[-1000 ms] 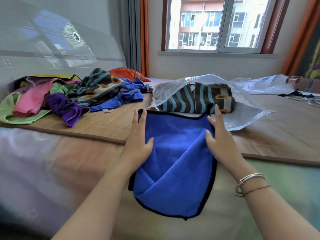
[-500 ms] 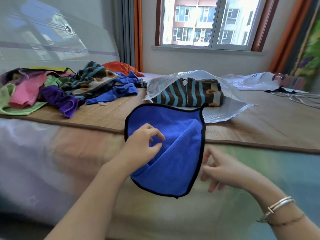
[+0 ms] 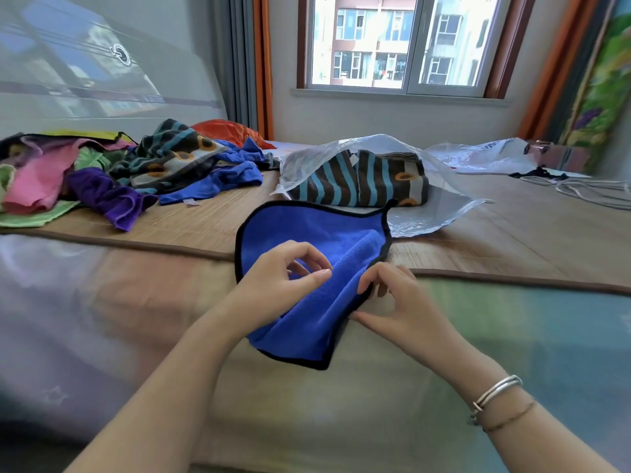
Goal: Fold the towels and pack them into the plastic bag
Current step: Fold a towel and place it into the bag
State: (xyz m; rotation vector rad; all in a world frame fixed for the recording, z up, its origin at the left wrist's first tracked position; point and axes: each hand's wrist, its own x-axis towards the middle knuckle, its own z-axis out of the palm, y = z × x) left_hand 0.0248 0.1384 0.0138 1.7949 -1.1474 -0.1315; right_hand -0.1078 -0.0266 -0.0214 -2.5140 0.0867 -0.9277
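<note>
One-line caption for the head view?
Both hands folding a blue towel on the bed; striped towels already in the plastic bag.

A royal-blue towel (image 3: 317, 268) edged in black lies at centre; at one o'clock, brown towels (image 3: 362, 180) striped teal with orange rings sit inside a clear plastic bag (image 3: 426, 216); at ten o'clock, a heap (image 3: 112, 172) of pink, purple, green, blue and orange cloths; the mat (image 3: 495, 230) is tan.
</note>
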